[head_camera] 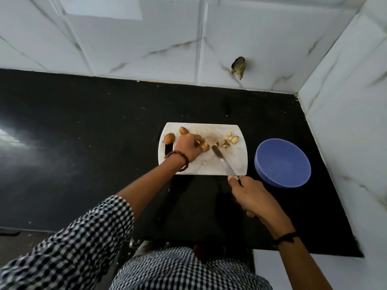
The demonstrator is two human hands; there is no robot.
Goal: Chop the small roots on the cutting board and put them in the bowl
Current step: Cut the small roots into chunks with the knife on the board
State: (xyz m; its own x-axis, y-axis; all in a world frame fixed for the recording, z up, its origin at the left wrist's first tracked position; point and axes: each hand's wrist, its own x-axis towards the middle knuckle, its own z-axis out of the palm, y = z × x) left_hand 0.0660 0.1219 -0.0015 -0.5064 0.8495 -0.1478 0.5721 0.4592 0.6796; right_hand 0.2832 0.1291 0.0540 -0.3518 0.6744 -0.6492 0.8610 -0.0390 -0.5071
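- Got the small root sitting near the middle of the cutting board, pinched by the left grip reaching in from its 9 o'clock side, fingertips curled onto it.
- Can't really call its long axis, too small and half hidden under the fingers; guessing roughly 9-to-3.
- Found the knife just off the root at about 4 o'clock, tip near it but apart, blade running 11-to-5 back to the right grip, clenched round the handle just past the board's 6 o'clock edge.
- Probably calls for nudging the tip toward 10 o'clock and coming down on the free 3 o'clock end, well shy of the fingertips.
- Spotted chopped pieces scattered at 2 o'clock of the root, plus whole roots at the board's 10 o'clock corner, untouched.
- Then out to the bowl, on the desk at 3 o'clock of the board, just beside it, nearer the right grip; nothing visible inside.
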